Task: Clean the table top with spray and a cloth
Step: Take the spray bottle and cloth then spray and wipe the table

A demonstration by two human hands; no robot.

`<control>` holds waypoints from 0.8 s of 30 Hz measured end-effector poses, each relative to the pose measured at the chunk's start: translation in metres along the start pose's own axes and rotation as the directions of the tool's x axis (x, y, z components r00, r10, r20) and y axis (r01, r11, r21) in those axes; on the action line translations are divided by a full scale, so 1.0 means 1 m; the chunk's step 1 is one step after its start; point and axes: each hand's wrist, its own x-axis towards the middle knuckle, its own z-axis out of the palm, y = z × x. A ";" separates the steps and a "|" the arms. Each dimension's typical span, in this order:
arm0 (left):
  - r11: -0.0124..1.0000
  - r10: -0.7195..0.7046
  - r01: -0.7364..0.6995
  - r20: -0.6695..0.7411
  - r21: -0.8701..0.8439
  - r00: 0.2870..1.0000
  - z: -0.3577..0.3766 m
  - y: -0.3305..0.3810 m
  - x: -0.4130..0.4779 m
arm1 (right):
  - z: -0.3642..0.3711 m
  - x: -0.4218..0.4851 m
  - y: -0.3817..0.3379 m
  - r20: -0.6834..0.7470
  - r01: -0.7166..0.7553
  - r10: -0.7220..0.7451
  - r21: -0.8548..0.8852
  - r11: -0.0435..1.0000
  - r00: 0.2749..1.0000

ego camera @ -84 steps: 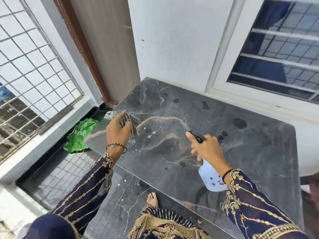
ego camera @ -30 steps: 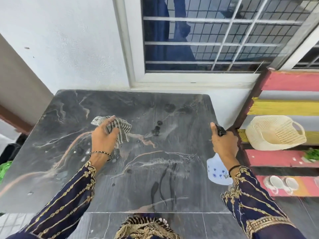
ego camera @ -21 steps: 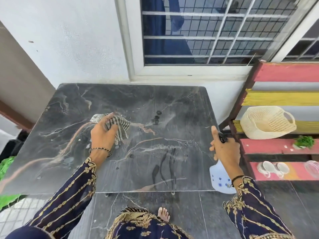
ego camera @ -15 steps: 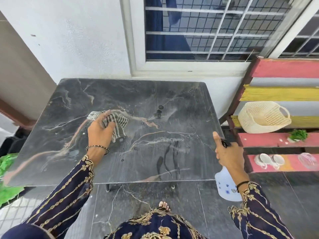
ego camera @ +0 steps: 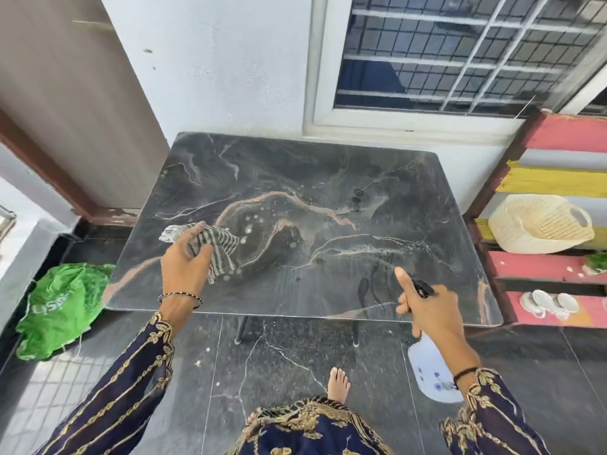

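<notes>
Left hand (ego camera: pixel 185 261): I am gripping the striped cloth (ego camera: pixel 215 246), pressing it on the table (ego camera: pixel 295 165), left of centre.
Right hand (ego camera: pixel 427 310): I am clutching the spray bottle (ego camera: pixel 432 372) over the near right edge, forefinger stretching forward.
Table: droplets are sitting beside the cloth.

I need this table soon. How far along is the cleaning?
Spraying looks done: droplets bead the table top. Wiping is in hand: the left hand presses the striped cloth near the left edge, while the right hand holds the spray bottle. Left: the droplets and dark spots towards the back.
</notes>
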 end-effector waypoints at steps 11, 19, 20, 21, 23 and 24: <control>0.997 -0.074 0.072 -0.151 -0.019 0.986 -0.103 -0.052 -0.014 | 0.089 -0.030 -0.061 0.070 0.042 -0.045 0.049 0.998 0.996; 0.994 -0.112 0.113 -0.210 -0.005 0.971 -0.136 -0.081 -0.017 | 0.126 -0.039 -0.085 0.099 0.106 -0.104 -0.006 0.994 0.990; 0.993 -0.112 0.114 -0.209 -0.003 0.971 -0.136 -0.081 -0.016 | 0.126 -0.039 -0.088 0.090 0.115 -0.116 0.012 0.993 0.989; 0.993 -0.116 0.117 -0.206 -0.004 0.972 -0.134 -0.080 -0.015 | 0.126 -0.039 -0.090 0.082 0.112 -0.116 0.048 0.993 0.990; 0.992 -0.129 0.130 -0.194 -0.011 0.973 -0.126 -0.074 -0.012 | 0.124 -0.038 -0.095 0.094 0.086 -0.098 0.121 0.989 0.991; 0.992 -0.129 0.127 -0.185 -0.023 0.974 -0.121 -0.071 -0.011 | 0.122 -0.038 -0.096 0.103 0.080 -0.096 0.146 0.986 0.990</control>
